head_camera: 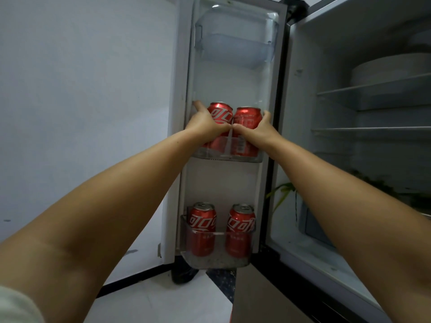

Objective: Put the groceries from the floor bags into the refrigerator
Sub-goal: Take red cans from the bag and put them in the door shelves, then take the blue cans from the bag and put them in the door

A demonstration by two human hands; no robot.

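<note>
The refrigerator door stands open in front of me. In its middle door shelf two red cola cans stand side by side. My left hand grips the left can, fingers wrapped round its far side. My right hand grips the right can the same way. Both cans sit low in the shelf, upright. The bottom door bin holds two more red cans, one at the left and one at the right.
A clear covered compartment is at the top of the door. To the right, the fridge interior has glass shelves, with stacked white plates on the upper one and leafy greens lower down. A white wall is on the left.
</note>
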